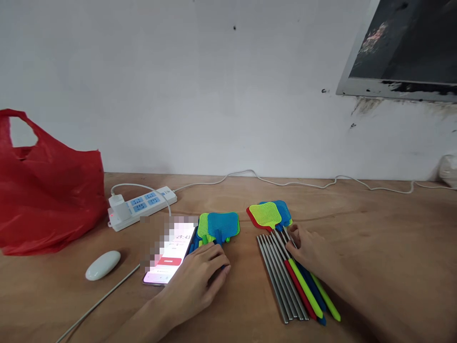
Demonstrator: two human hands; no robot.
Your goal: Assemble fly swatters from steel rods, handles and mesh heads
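Note:
My left hand lies palm down on the wooden table, fingers curled over the stems of a small pile of swatter heads, blue and green. My right hand rests on a group of assembled fly swatters with yellow, red and blue heads; its fingertips pinch one thin metal shaft near the heads. Their coloured grips point toward me. Several bare metal rods lie side by side just left of them.
A lit phone lies left of my left hand, with a cable running off toward me. Behind it is a white power strip with a charger. A white oval object and a red plastic bag sit at left. A white wall stands behind.

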